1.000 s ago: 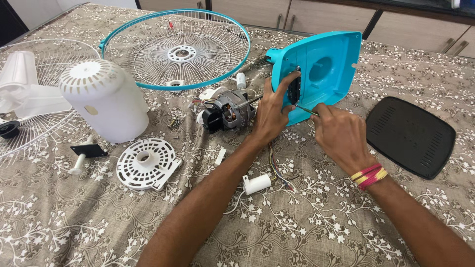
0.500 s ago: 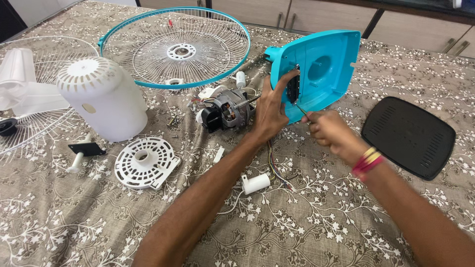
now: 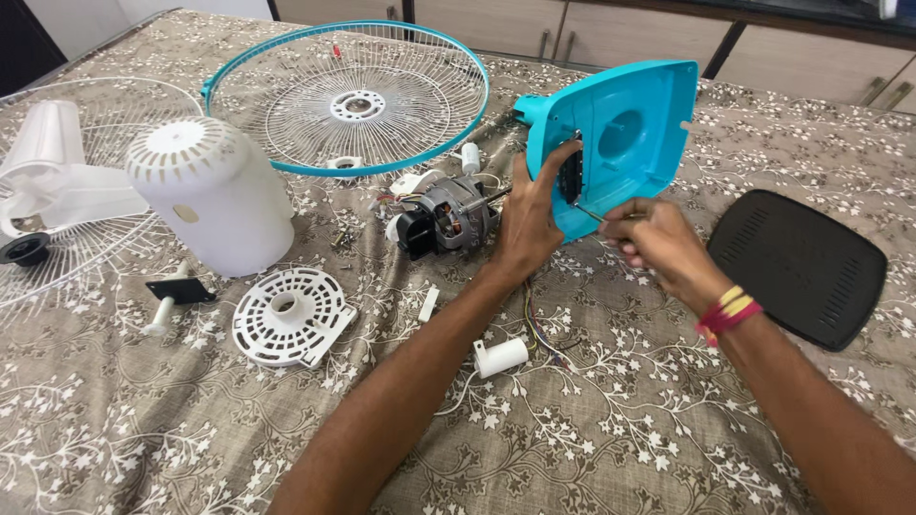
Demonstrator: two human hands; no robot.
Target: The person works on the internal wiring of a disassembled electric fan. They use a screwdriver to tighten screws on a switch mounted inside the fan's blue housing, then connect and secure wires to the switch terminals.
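Propped upright at the far right of the cloth-covered bed, the turquoise plastic fan base shell [image 3: 625,133] stays clamped in the left hand [image 3: 530,219], while the right hand [image 3: 658,243], having backed off, pinches a thin metal screwdriver [image 3: 596,216] again angled into the shell's black switch block [image 3: 571,176].

— Any packages, labels, signs or screens near the turquoise fan base [image 3: 630,133]?

— None that I can see. Around it lie only bare fan parts on the patterned cloth.

— Nothing stuck on the base itself?

— No sticker shows on the side that faces the camera.
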